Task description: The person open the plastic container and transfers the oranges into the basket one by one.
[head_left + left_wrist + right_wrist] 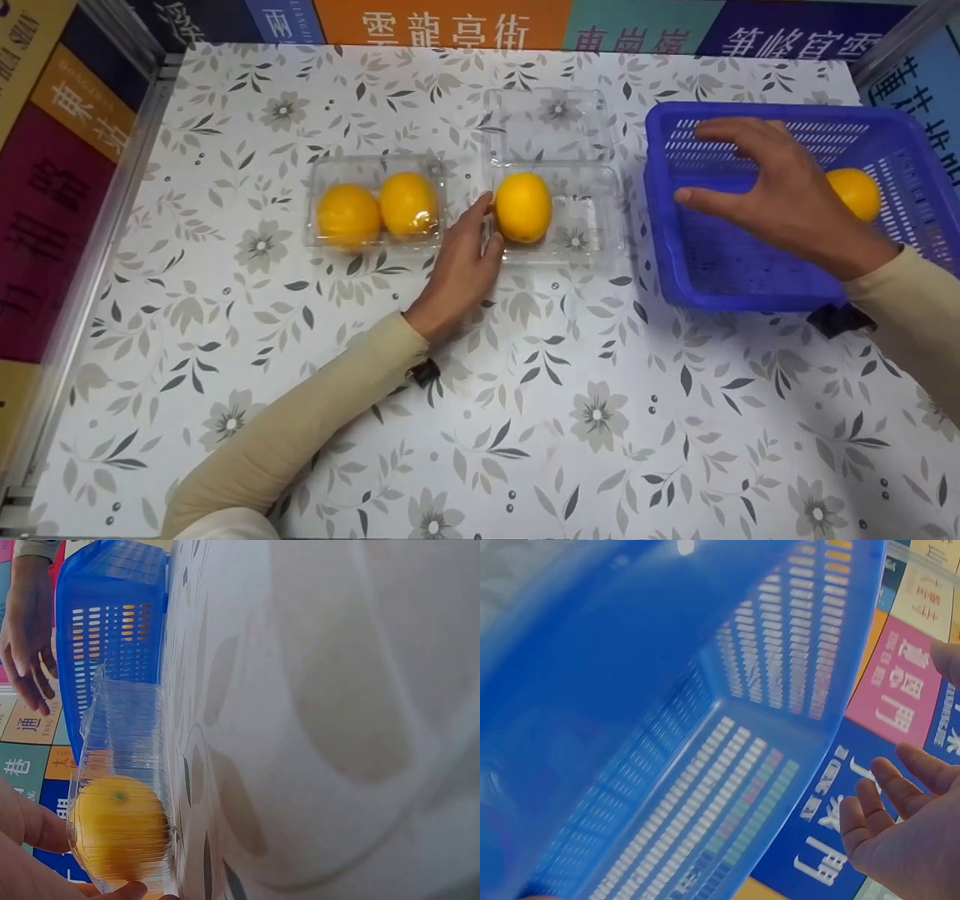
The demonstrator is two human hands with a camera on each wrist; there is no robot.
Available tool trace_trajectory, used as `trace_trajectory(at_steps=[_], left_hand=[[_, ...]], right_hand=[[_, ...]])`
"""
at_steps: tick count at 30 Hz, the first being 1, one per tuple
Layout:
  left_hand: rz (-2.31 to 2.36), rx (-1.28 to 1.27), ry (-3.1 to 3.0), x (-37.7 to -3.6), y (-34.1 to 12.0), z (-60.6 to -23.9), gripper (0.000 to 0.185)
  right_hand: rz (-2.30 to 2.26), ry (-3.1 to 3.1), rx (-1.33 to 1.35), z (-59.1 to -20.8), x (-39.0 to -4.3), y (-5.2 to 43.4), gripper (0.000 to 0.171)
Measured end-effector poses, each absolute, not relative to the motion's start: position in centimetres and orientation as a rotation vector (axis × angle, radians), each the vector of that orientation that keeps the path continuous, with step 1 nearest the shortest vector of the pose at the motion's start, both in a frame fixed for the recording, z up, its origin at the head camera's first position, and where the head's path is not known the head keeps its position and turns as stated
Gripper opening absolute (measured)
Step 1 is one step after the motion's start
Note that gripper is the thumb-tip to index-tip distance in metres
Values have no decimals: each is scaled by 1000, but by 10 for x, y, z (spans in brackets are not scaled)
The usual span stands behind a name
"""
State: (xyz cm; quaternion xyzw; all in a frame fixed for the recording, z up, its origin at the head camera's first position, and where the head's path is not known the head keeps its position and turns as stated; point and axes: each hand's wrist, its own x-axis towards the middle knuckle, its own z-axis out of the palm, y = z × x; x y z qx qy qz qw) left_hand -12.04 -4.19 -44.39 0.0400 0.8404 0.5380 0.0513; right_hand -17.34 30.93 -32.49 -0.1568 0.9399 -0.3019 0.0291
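Note:
An open clear plastic clamshell [592, 225] lies mid-table with one yellow-orange fruit [523, 207] in its left half. My left hand [469, 247] rests on the table against the clamshell's left edge, thumb and fingers straight, touching the tray beside the fruit [120, 825]. A second, closed clamshell [375, 169] to the left holds two such fruits [349, 215]. My right hand [757, 187] hovers open, fingers spread, over the blue basket [675, 255], holding nothing. One fruit [855, 193] lies in the basket behind that hand.
The table wears a grey floral cloth [562, 420]. Coloured panels with characters wall the left, back and right sides. The blue basket [705, 765] stands at the right. The clamshell's lid [551, 120] lies flat behind its tray.

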Motion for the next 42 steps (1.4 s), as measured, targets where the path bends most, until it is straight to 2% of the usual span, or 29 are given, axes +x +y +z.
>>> trace_trajectory(at_steps=[15,42], left_hand=[[1642,121,2547,-118,-42,-443,64],[1629,145,2556,-120,-41,-442,64]], right_hand=[[-902,2854,-755,-332,-181,266,72],[-735,2781,-935,-337,-186,215,76]])
